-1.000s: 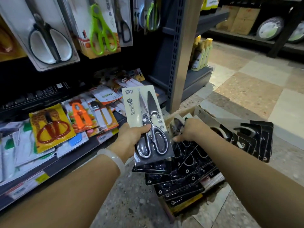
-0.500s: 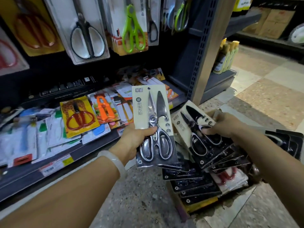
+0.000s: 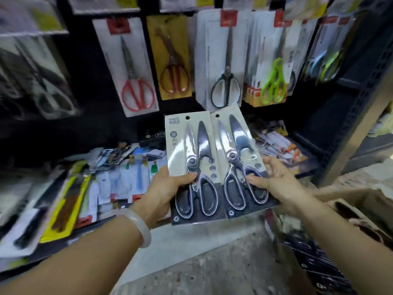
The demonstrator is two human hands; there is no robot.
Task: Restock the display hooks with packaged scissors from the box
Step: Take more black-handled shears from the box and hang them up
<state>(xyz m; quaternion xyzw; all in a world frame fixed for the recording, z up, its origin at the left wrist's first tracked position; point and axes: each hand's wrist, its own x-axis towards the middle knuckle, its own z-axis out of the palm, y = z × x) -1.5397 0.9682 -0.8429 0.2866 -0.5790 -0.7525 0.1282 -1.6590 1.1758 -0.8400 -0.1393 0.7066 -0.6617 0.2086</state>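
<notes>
Two packs of silver kitchen scissors are held side by side in front of the display. My left hand grips the left pack with the thumb across its front. My right hand holds the right pack, which slightly overlaps the left one's edge. Each card has a hang hole at the top. The cardboard box with more dark-backed packs lies at the lower right. Above hang packs of scissors on hooks: red-handled, brown-handled, black-handled and green-handled.
A low shelf under the hooks is strewn with several packaged tools and knives. A grey perforated shelf upright stands at the right. Speckled floor lies below my arms.
My right hand lifted a second pack out of the box and brought it up beside the left pack. My view swung up and left toward the hanging display.
</notes>
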